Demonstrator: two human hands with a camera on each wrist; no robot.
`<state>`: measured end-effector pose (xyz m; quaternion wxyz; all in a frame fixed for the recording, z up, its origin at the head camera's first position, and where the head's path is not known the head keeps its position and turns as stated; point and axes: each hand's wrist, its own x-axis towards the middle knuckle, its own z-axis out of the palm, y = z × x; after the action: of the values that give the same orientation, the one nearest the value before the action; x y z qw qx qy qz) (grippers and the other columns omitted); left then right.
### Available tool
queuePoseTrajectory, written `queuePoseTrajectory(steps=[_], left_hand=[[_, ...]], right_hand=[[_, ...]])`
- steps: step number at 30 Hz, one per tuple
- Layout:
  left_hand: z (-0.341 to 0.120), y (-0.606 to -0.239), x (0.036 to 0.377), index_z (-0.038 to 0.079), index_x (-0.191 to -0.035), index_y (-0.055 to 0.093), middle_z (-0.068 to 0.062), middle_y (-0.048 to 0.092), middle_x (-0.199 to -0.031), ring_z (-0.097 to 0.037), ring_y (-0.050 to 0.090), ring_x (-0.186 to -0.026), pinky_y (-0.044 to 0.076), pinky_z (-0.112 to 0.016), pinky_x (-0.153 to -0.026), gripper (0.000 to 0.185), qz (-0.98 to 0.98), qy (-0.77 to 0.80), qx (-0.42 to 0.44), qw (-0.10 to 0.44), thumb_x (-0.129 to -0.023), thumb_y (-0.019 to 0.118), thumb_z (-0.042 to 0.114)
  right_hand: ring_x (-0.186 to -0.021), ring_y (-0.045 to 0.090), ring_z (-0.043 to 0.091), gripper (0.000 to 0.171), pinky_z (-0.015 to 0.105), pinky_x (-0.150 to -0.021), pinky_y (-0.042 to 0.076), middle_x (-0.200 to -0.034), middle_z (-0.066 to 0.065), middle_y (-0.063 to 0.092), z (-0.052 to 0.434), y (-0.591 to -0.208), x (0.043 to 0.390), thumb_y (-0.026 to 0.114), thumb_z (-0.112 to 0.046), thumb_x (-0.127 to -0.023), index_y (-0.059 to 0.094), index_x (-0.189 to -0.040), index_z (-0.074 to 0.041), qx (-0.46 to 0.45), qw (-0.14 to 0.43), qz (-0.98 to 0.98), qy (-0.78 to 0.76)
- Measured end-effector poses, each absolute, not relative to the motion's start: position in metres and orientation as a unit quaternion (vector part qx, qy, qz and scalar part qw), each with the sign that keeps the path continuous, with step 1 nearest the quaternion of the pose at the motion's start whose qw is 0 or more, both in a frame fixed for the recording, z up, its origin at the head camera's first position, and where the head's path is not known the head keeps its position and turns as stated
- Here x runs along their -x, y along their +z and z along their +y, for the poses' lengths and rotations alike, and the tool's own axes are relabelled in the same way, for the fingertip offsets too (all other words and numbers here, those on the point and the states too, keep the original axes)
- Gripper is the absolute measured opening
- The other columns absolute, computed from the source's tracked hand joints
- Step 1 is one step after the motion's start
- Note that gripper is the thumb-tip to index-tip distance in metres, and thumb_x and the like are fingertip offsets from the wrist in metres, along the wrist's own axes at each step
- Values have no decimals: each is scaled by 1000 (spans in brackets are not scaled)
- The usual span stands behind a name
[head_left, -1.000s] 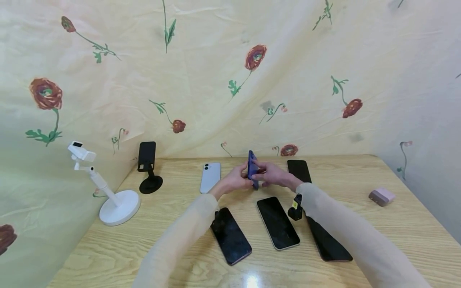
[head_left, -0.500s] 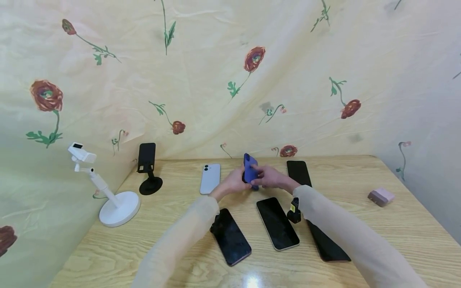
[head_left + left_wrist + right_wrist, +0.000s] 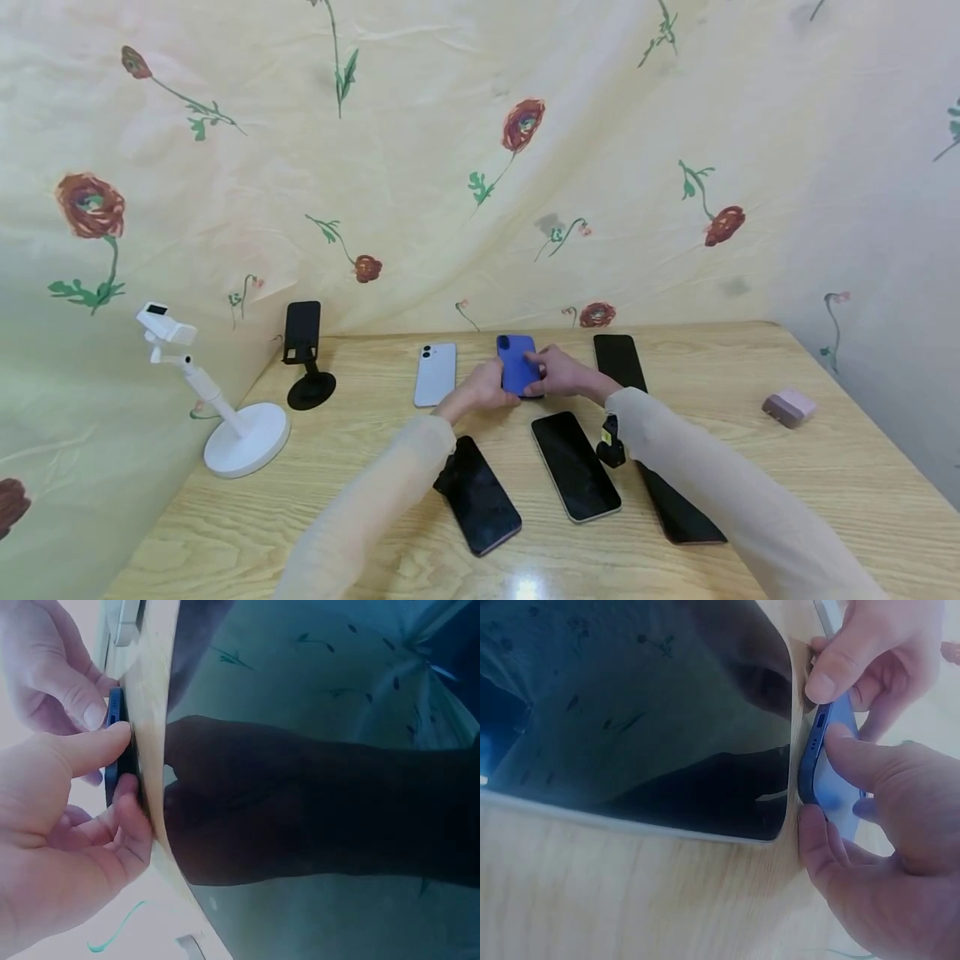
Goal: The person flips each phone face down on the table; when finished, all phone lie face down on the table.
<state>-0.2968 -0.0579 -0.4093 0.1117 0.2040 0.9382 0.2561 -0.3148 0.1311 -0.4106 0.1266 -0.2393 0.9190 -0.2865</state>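
Tipped from upright to nearly flat, the blue slab phone (image 3: 517, 365) sits pinched between left hand (image 3: 486, 388) and right hand (image 3: 558, 375); a loosened pinch could drop it onto the wooden table (image 3: 750, 467).

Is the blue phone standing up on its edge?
No, the blue phone lies flat, back up, on the table, with the left hand and right hand on it.
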Motion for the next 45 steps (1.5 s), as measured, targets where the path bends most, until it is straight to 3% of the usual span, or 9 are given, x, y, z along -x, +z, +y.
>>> queuePoseTrajectory(steps=[10, 15, 25, 29, 33, 37, 40, 42, 45], left_hand=[[-56, -406, 298, -4, -130, 53, -20, 63, -120, -27, 60, -105, 45, -38, -96, 55, 946, 219, -204, 122, -89, 78, 21], [-55, -408, 301, -6, -141, 46, -24, 58, -131, -30, 58, -116, 43, -38, -101, 67, 950, 193, -209, 126, -90, 77, 24], [-56, -404, 295, -5, -152, 34, -23, 47, -146, -29, 50, -128, 38, -38, -107, 76, 940, 250, -170, 160, -97, 67, 35], [-52, -403, 297, -2, -108, 67, -10, 69, -97, -19, 64, -85, 51, -30, -73, 45, 966, 188, -148, 99, -97, 65, 42], [-41, -399, 300, 12, -61, 50, 4, 41, -51, -11, 43, -43, 33, -25, -42, 48, 979, 168, -118, 17, -95, 66, 41], [-17, -390, 298, 8, -78, 63, 2, 56, -63, -11, 52, -53, 40, -25, -47, 34, 973, 178, -146, -4, -93, 70, 38], [5, -384, 295, 5, -122, 67, -6, 70, -107, -19, 67, -89, 53, -31, -71, 45, 965, 184, -188, 23, -93, 71, 40], [18, -383, 293, 5, -142, 54, -10, 61, -134, -24, 60, -117, 51, -35, -90, 66, 958, 188, -212, 48, -92, 72, 42], [35, -384, 291, 5, -152, 40, -12, 47, -149, -26, 45, -135, 40, -36, -105, 80, 948, 192, -241, 85, -91, 73, 45]], right_hand=[[-106, 57, 38, 79, 47, -97, 44, -136, 38, 37, 132, -412, 313, 79, -16, -87, 36, -145, 16, 223, 115, 928, -277], [-110, 56, 39, 76, 48, -98, 45, -136, 37, 39, 134, -408, 310, 77, -15, -89, 37, -144, 17, 229, 121, 927, -271], [-90, 68, 32, 52, 40, -75, 55, -125, 33, 58, 184, -377, 296, 60, -14, -100, 45, -138, 18, 237, 111, 918, -299], [-82, 68, 35, 48, 39, -69, 56, -117, 32, 61, 216, -368, 293, 57, -9, -100, 45, -135, 22, 209, 87, 916, -330], [-80, 67, 36, 46, 41, -69, 56, -114, 35, 58, 243, -362, 289, 57, -7, -99, 47, -131, 24, 179, 70, 922, -335], [-88, 66, 42, 48, 44, -72, 57, -118, 42, 51, 262, -359, 287, 58, -7, -98, 43, -130, 27, 151, 81, 926, -338], [-100, 63, 48, 54, 44, -75, 57, -124, 47, 45, 271, -360, 286, 58, -8, -98, 38, -132, 29, 132, 115, 924, -339], [-105, 61, 48, 57, 44, -76, 57, -128, 48, 42, 275, -362, 287, 58, -9, -99, 34, -133, 29, 120, 139, 922, -340], [-107, 60, 46, 59, 42, -78, 57, -131, 48, 39, 279, -365, 286, 59, -10, -99, 32, -134, 29, 104, 162, 917, -350]])
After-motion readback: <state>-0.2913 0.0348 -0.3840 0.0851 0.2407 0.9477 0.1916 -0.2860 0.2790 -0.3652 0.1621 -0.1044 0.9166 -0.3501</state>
